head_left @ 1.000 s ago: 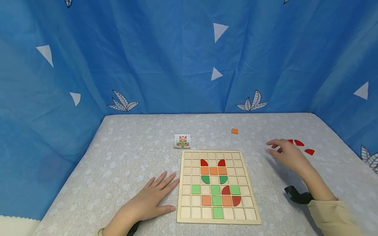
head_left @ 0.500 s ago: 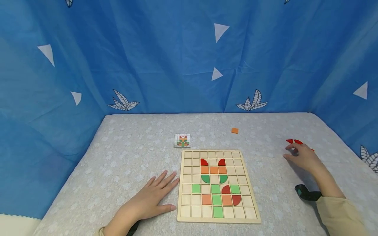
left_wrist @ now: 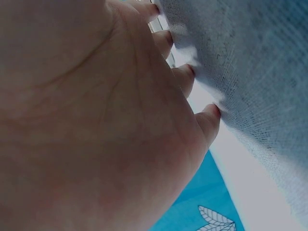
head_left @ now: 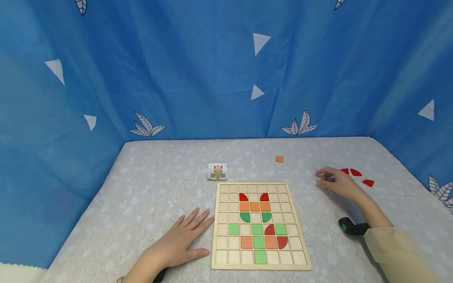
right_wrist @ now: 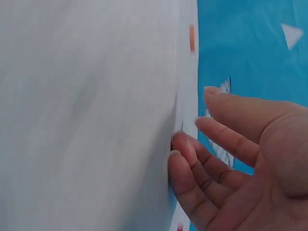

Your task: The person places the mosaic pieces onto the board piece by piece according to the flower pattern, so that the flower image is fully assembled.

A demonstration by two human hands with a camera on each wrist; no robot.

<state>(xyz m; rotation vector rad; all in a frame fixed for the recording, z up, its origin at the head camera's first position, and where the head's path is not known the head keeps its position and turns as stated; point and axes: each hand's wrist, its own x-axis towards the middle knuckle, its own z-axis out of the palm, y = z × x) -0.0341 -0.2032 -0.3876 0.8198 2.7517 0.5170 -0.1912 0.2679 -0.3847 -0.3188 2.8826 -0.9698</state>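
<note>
My left hand [head_left: 177, 240] lies flat on the tablecloth with its fingers spread, fingertips close to the left edge of a wooden grid board [head_left: 226, 265]. The left wrist view shows its palm and fingertips against the cloth. Out to the right, my right hand [head_left: 339, 184] hovers low with bent fingers. In the right wrist view its thumb [right_wrist: 231, 108] stands apart from the fingers, and nothing is between them. Just beyond it lie red quarter-circle pieces [head_left: 355, 172]. Green squares [head_left: 260, 257], orange squares [head_left: 255, 206] and red and green quarter-circles [head_left: 266, 217] sit in the board's cells.
Behind the board lies a small pattern card [head_left: 217, 171] showing a coloured figure on a grid. A loose orange square [head_left: 279, 159] is near the back of the table. A blue curtain [head_left: 198, 70] closes off the back and both sides.
My right hand first went right to the red quarter-circles, then came back left, leaving all of them on the cloth. My left hand stays in place. The head view has tilted slightly.
</note>
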